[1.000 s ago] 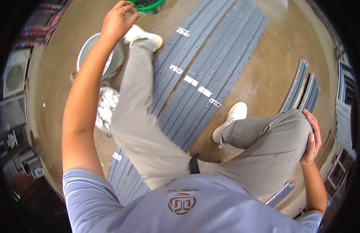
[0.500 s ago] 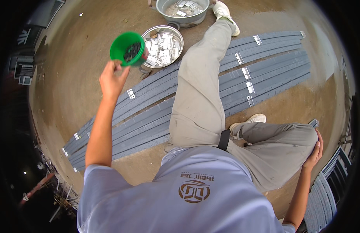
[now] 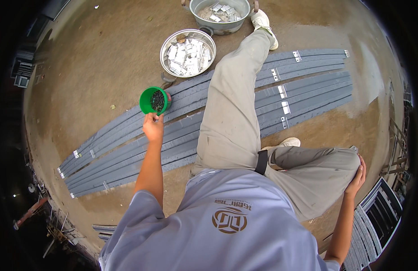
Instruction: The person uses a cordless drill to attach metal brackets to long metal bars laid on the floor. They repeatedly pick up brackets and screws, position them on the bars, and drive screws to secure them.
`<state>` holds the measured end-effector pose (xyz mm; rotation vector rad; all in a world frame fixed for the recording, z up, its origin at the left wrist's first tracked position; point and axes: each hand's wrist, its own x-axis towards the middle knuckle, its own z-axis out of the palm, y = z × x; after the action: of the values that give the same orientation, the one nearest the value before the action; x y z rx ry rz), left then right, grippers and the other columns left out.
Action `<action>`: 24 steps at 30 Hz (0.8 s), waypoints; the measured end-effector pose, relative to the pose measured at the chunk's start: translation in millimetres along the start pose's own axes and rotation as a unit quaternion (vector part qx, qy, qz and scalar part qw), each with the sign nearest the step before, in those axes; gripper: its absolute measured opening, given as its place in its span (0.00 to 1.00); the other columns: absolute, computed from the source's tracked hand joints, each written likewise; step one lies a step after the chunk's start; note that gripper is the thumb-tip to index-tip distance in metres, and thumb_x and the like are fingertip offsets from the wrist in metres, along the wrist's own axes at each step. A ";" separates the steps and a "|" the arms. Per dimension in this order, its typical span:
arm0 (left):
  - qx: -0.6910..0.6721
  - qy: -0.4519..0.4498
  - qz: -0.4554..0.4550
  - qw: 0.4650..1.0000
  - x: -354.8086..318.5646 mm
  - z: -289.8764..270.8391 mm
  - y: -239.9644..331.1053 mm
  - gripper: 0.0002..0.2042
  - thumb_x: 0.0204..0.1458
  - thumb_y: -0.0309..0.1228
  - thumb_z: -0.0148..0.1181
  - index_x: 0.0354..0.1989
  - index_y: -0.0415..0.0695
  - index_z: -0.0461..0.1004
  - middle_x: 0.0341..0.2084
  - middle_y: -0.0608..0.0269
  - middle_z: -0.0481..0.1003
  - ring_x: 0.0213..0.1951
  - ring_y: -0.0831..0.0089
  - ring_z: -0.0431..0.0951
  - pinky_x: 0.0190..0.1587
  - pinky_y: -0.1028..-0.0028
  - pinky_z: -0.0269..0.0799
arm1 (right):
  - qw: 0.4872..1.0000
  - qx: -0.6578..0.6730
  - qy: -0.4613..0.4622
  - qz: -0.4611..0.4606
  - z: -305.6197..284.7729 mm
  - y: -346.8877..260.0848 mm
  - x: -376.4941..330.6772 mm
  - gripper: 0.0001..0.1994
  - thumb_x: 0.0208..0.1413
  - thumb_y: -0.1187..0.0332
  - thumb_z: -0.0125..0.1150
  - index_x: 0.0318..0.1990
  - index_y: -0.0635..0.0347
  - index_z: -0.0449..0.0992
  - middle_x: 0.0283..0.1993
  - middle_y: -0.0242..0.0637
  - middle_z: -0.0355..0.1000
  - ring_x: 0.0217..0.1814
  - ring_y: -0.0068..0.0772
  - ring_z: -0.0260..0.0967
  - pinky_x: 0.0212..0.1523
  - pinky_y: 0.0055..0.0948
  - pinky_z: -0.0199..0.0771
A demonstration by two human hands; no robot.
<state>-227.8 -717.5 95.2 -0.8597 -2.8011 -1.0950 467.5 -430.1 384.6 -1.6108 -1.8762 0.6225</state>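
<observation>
My left hand (image 3: 153, 126) grips the near rim of a small green cup (image 3: 154, 100) filled with small dark pieces, held low over the long grey metal strips (image 3: 127, 144) lying side by side on the ground. My right hand (image 3: 357, 175) rests on my bent right knee, fingers spread, holding nothing. My left leg stretches across the strips toward the two basins.
A round metal basin (image 3: 188, 52) of silvery flat brackets sits beyond the cup, and a grey tub (image 3: 220, 13) of the same parts stands farther off by my left shoe. Small silvery brackets (image 3: 284, 100) lie on the strips. More strips are stacked at lower right (image 3: 376, 221).
My left hand has brought the green cup down from raised height to just above the strips. The view has swung, so the basins now sit higher in the picture.
</observation>
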 end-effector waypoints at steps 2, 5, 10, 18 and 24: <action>0.023 -0.017 0.003 1.000 -8.2 7.3 1.9 0.16 0.43 0.28 0.77 0.26 0.43 0.70 0.28 0.60 0.77 0.29 0.58 0.79 0.33 0.63 0.76 | 1.000 0.008 0.000 0.010 -2.7 2.2 -3.8 0.23 0.72 0.62 0.38 0.61 0.71 0.73 0.63 0.48 0.73 0.68 0.40 0.67 0.72 0.37 0.58; 0.015 -0.042 0.015 0.999 -16.0 11.6 7.6 0.17 0.41 0.29 0.78 0.25 0.43 0.70 0.28 0.59 0.76 0.30 0.55 0.79 0.32 0.62 0.75 | 1.000 0.005 0.002 0.012 -5.2 5.3 -7.4 0.24 0.72 0.62 0.38 0.61 0.71 0.73 0.63 0.48 0.73 0.68 0.41 0.67 0.72 0.37 0.58; 0.053 -0.086 0.011 0.995 -15.3 2.7 21.5 0.17 0.44 0.35 0.78 0.25 0.44 0.72 0.26 0.59 0.77 0.28 0.54 0.80 0.31 0.61 0.75 | 0.999 0.017 0.013 0.032 -6.4 7.9 -10.6 0.24 0.73 0.62 0.38 0.62 0.71 0.73 0.63 0.48 0.73 0.67 0.40 0.67 0.72 0.37 0.58; 0.018 -0.062 0.077 0.995 41.6 25.0 22.5 0.09 0.52 0.36 0.71 0.33 0.45 0.81 0.32 0.53 0.83 0.37 0.49 0.83 0.41 0.60 0.78 | 1.000 -0.015 0.025 -0.002 -4.2 5.1 -5.0 0.24 0.72 0.58 0.42 0.59 0.69 0.76 0.60 0.46 0.75 0.65 0.40 0.69 0.70 0.38 0.60; 0.232 -0.338 0.128 0.903 84.5 65.4 30.2 0.15 0.53 0.40 0.68 0.38 0.39 0.80 0.39 0.43 0.81 0.42 0.42 0.80 0.46 0.53 0.76 | 0.998 -0.004 0.056 0.022 -3.0 -10.8 -2.2 0.15 0.68 0.67 0.52 0.56 0.64 0.77 0.55 0.42 0.79 0.60 0.34 0.72 0.64 0.32 0.67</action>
<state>-272.7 -616.9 81.9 -1.7182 -3.0703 -0.0513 462.1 -434.1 393.8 -1.6608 -1.7701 0.5316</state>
